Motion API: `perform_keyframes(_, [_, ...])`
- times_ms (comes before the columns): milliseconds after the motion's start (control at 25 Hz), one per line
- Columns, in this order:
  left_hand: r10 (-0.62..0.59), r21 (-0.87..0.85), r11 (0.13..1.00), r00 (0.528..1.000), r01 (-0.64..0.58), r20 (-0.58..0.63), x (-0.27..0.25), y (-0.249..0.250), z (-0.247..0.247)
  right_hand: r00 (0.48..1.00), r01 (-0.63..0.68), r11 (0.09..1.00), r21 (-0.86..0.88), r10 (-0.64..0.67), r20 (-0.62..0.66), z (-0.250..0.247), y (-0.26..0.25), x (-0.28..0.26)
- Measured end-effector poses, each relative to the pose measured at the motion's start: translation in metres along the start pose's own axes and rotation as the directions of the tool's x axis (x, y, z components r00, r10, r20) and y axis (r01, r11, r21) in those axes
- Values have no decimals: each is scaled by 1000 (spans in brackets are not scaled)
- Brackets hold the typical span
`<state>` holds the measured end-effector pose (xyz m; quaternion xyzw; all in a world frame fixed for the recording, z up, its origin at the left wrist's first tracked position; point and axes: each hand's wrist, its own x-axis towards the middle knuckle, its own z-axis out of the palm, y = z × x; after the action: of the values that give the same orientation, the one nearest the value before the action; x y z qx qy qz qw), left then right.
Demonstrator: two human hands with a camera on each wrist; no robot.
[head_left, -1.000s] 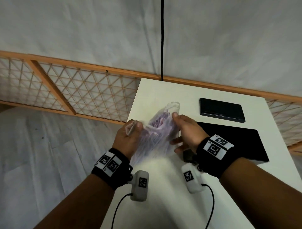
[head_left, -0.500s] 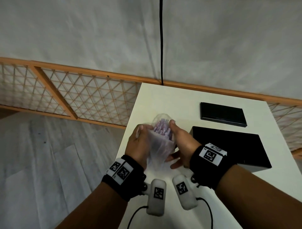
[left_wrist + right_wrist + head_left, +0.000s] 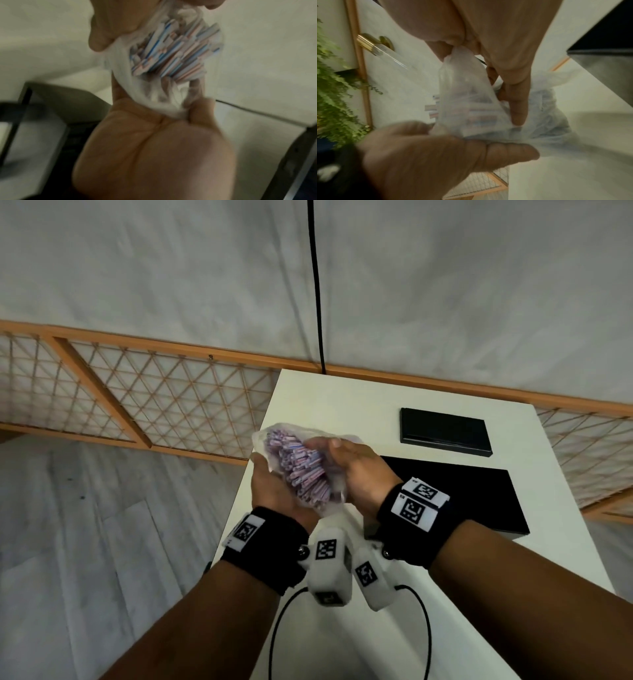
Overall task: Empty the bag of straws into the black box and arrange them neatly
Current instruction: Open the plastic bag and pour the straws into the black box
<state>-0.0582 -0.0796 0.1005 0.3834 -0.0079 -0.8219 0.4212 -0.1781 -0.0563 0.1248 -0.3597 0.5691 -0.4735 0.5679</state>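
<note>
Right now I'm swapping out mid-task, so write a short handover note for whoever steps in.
Left hand: grips the clear plastic bag of striped straws from its left side.
Right hand: pinches the bag's plastic on the right.
The bag is held above the white table, left of the large black box; a smaller flat black piece lies behind it.
Done: bag lifted off the table.
Left: tip the straws into the box, then line them up.

no readable text anywhere; the wristbands (image 3: 416,501) carry only black-and-white square marker patterns.
</note>
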Motion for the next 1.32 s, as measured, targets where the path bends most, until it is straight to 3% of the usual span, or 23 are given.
perform_keyframes(160, [-10,-59,998,999,7,-47,10,19,-18,996,66,994,-93,-60,67,-17,-27,-8])
perform_keyframes(240, [-123,-94,986,978,140,168,8,28,-14,995,68,988,-141,-56,86,-29,-39,-10])
perform_keyframes(320, [-107,49,994,896,95,432,-19,8,24,994,98,971,-219,-83,75,-39,-49,-10])
perform_keyframes(400, [-93,61,995,892,74,443,-17,-1,37,993,113,956,-272,-101,58,-48,-57,-13])
perform_keyframes(480, [-157,-84,965,800,250,579,1,-12,31,994,105,945,-311,-101,30,-60,-63,-15])
perform_keyframes(520, [-75,8,997,846,83,529,2,-20,40,995,102,935,-338,-101,22,-65,-64,-16])
perform_keyframes(560, [2,137,985,817,-100,577,11,-29,47,994,98,928,-360,-105,-1,-74,-65,-15])
perform_keyframes(600, [-134,236,972,859,15,494,8,-33,51,994,90,924,-373,-107,-26,-83,-65,-15])
perform_keyframes(640, [-130,250,968,880,13,457,11,-30,47,992,80,925,-371,-112,-65,-92,-66,-14])
perform_keyframes(720, [-172,311,950,834,1,524,6,-47,64,980,68,941,-332,-125,-153,-110,-64,-12])
perform_keyframes(760, [-182,391,919,822,-53,539,8,-54,67,976,55,952,-301,-115,-186,-118,-64,-11])
perform_keyframes(800, [-176,454,886,842,-90,510,15,-61,68,979,40,961,-272,-93,-182,-123,-64,-12])
perform_keyframes(880, [-69,500,829,842,-250,535,29,-67,68,995,36,974,-224,-56,-84,-132,-62,-14])
perform_keyframes(1040, [80,640,568,808,-518,583,48,-82,75,994,104,966,-238,-92,62,-154,-57,-27])
perform_keyframes(1120, [79,711,403,796,-576,600,56,-81,75,987,158,948,-276,-148,60,-163,-53,-36])
perform_keyframes(1160, [56,732,360,796,-579,603,57,-79,75,984,177,942,-286,-173,37,-167,-51,-41])
perform_keyframes(1200, [26,730,362,789,-580,614,59,-78,74,980,191,938,-290,-196,12,-171,-48,-43])
perform_keyframes(1320, [-65,679,479,749,-556,660,53,-73,77,976,190,916,-354,-214,-29,-181,-37,-43])
